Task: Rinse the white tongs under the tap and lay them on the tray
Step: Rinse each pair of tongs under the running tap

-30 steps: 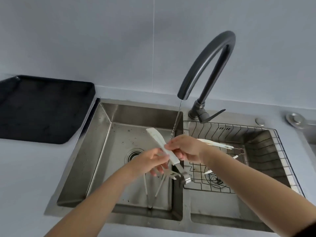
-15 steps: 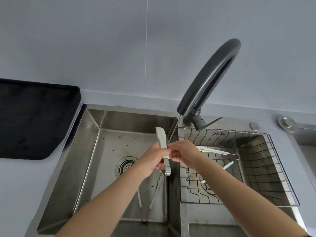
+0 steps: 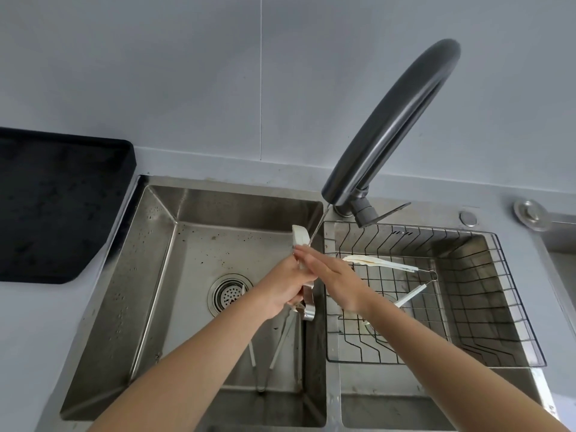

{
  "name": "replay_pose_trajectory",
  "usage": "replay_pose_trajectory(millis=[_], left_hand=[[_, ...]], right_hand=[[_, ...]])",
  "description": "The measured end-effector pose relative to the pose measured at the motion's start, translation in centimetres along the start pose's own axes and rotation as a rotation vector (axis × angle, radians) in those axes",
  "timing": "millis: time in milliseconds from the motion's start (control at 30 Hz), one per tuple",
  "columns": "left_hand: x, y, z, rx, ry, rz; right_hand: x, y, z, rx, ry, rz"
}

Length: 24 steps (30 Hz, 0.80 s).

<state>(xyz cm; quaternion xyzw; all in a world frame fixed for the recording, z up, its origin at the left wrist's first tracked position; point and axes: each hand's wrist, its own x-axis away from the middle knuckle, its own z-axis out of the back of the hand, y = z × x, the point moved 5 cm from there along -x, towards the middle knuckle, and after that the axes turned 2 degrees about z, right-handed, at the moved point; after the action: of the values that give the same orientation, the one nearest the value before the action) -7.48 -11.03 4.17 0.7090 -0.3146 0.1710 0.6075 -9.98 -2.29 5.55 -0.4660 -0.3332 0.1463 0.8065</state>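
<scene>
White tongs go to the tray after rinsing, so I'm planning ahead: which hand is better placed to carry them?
Probably left. The left hand grips the white tongs, and the tray lies left of the sink; the right hand only touches them with straight fingers.

The white tongs [image 3: 300, 240] stand nearly upright between the 2 hands. Their white tip pokes up above the fingers, and the shiny metal end hangs out below the left hand [image 3: 285, 289], which grips them round the middle. The right hand [image 3: 332, 277] lies against them with straight fingers. A thin stream from the dark curved tap [image 3: 389, 120], up and to the right of the hands, runs down to the tip. The black tray [image 3: 59, 207] lies flat, well off to the left of the left hand.
</scene>
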Motion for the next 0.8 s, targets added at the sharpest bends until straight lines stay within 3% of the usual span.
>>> replay_pose_trajectory(millis=[267,500,800], left_hand=[[1.0,-0.4,-0.6,-0.135,-0.003,0.003],[2.4,-1.3,-1.2,-0.201,-0.031,0.037],[2.6,0.0,0.9,-0.279,0.033,-0.024]], right_hand=[[-2.4,1.0,-0.3,0.106,-0.104,-0.019],[-4.6,1.5,0.9,0.052,-0.012,-0.148],[-3.5,-0.1,-2.2,0.265,-0.133,0.023]])
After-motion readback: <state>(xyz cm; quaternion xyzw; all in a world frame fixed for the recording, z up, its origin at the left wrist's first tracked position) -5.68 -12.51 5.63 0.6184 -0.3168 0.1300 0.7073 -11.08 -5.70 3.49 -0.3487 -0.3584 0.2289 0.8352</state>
